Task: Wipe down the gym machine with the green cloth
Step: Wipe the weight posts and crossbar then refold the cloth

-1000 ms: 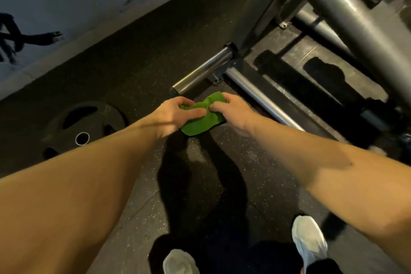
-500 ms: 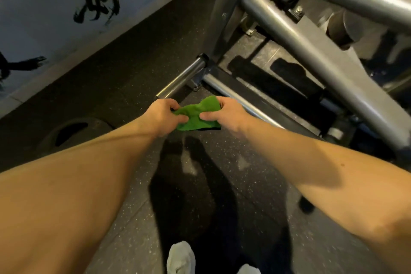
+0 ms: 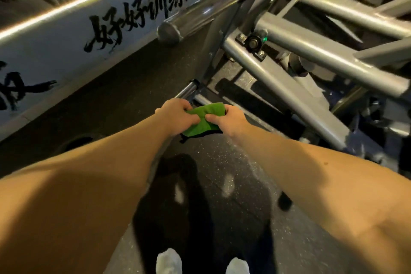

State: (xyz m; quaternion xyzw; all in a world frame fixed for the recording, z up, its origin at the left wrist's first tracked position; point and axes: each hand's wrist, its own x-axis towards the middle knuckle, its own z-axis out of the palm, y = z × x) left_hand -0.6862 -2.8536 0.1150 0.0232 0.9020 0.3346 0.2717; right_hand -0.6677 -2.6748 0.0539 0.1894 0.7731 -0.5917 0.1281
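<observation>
Green cloth (image 3: 203, 119) sits bunched between both hands, held out in front of the body above the dark speckled rubber floor (image 3: 233, 162). Left hand (image 3: 178, 115) curls its fingers round the cloth's left side, and right hand (image 3: 226, 119) pinches the right side, thumbs almost meeting in the middle. Just beyond the hands stands the grey steel gym machine (image 3: 289, 95), its slanted tubes crossing the upper right, with a thick chrome peg (image 3: 200, 11) jutting out near a white wall panel (image 3: 55, 46) bearing black brushed characters. Two pale shoes (image 3: 169, 262) show at the bottom edge.
</observation>
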